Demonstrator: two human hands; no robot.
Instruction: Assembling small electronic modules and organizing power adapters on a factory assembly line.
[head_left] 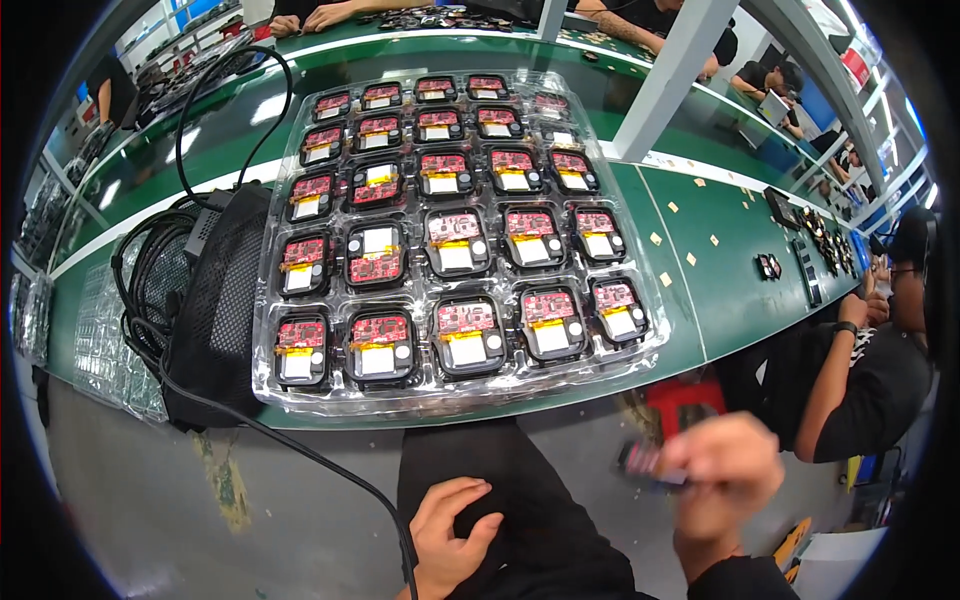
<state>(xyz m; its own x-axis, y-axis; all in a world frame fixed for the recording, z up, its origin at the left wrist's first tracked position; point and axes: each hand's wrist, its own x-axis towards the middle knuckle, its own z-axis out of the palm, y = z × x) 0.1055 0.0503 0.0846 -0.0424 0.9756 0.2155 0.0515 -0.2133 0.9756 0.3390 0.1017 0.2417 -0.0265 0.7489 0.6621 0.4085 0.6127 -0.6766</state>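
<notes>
Holding a small dark module (640, 462) pinched in my right hand (722, 470), blurred, below the bench edge | judged it light, rigid, fragile; best gripped by its casing edges | left hand (452, 530) rested loosely open on my dark trouser leg (530, 500), empty | clear tray (655, 345) of red-board modules (467, 330) lay ahead of both hands

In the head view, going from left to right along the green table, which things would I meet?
Stack of clear empty trays → coiled black cables → black mesh bag → clear tray of red circuit boards → small tan pieces scattered on the green table → dark parts near a seated person.
</notes>
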